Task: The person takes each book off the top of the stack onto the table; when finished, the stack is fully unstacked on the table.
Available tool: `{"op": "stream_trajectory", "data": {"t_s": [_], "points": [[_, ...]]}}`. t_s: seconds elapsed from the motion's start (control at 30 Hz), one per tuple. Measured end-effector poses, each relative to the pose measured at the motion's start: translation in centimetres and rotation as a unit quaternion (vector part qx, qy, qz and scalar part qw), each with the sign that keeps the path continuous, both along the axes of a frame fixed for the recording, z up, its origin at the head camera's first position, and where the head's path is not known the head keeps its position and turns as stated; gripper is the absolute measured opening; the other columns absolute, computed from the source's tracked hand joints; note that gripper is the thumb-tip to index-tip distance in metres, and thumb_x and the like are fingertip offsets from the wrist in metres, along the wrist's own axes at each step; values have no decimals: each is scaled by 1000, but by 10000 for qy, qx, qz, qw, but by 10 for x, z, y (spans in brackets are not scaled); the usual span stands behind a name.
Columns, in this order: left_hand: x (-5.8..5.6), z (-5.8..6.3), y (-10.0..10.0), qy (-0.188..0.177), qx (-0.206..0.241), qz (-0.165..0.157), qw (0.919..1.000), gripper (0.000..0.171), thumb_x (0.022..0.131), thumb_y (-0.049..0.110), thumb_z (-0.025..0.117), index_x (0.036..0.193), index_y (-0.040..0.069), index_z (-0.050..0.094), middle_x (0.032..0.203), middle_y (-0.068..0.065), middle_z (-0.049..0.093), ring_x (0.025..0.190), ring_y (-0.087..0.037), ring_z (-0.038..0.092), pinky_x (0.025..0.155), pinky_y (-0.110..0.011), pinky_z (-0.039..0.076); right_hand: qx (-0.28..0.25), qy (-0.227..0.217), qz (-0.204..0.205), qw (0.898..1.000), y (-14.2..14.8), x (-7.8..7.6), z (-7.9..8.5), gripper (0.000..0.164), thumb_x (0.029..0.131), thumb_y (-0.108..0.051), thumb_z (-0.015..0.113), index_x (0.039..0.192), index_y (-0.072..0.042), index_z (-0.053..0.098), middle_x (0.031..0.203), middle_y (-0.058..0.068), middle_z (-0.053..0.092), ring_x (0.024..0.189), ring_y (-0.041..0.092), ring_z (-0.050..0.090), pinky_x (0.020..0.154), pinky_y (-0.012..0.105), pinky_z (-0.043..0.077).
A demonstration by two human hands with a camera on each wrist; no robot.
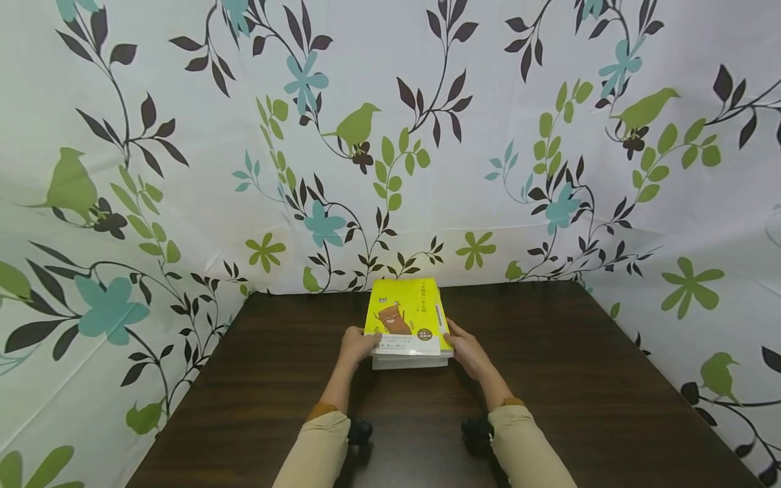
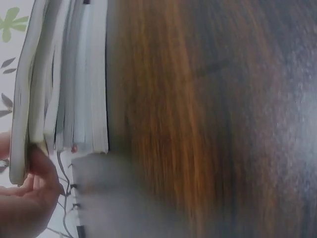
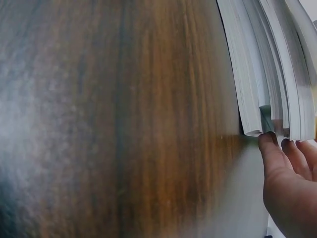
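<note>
A stack of several books stands on the dark wooden table, topped by a yellow-covered book (image 1: 405, 315) with a brown cartoon figure and a white lower band. At the stack's near left corner, my left hand (image 1: 358, 343) pinches the top book, thumb over the cover. The left wrist view shows a finger of that hand (image 2: 37, 198) under this book, above the books below (image 2: 84, 99). On the opposite side my right hand (image 1: 468, 349) touches the stack's edge. In the right wrist view its fingertips (image 3: 270, 141) press against the page edges and covers of the books (image 3: 247, 89).
The brown table (image 1: 287, 379) stretches to both sides of the stack. Behind and beside it hangs a white cloth (image 1: 201, 135) printed with leaves, birds and flowers. Dark wrist devices (image 1: 360, 432) sit by both sleeves.
</note>
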State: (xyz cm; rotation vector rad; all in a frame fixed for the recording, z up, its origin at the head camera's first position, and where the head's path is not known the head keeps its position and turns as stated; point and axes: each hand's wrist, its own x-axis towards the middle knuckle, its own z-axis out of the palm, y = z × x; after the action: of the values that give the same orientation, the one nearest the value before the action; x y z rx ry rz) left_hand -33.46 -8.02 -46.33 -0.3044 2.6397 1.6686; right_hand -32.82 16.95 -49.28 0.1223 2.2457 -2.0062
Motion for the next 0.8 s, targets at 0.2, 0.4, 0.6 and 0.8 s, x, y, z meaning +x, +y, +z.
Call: {"op": "stream_trajectory", "data": {"t_s": [0.2,0.4,0.6,0.8], "points": [[2,2,-18,-477,479,55,9977,46,90,16,63,123,-15,56,100,-19,62,84,-23,59,67,-26,47,-132,-34,59,9999,-2,3,1,55,105,-17,37,157,-10,19,160,21,20,135,33,43,112,52,35],[5,6,-26,-714,1082,98,9915,45,93,10,60,129,-15,51,102,-17,62,81,-20,62,63,-23,51,-162,-80,46,9998,-2,4,3,54,106,-18,31,157,-11,18,161,21,18,143,35,32,115,55,28],[7,6,-29,-823,1387,124,9868,41,94,7,59,127,-16,53,94,-14,64,74,-16,63,60,-22,53,-137,-103,-32,9998,-4,5,3,53,105,-16,30,157,-11,18,160,23,21,132,34,44,112,54,35],[8,16,-35,-724,1300,113,9888,44,92,6,60,129,-15,51,98,-16,63,77,-18,63,62,-24,52,-92,-18,-11,10000,-2,7,1,53,106,-16,31,157,-11,18,159,23,21,131,34,46,112,54,35]]}}
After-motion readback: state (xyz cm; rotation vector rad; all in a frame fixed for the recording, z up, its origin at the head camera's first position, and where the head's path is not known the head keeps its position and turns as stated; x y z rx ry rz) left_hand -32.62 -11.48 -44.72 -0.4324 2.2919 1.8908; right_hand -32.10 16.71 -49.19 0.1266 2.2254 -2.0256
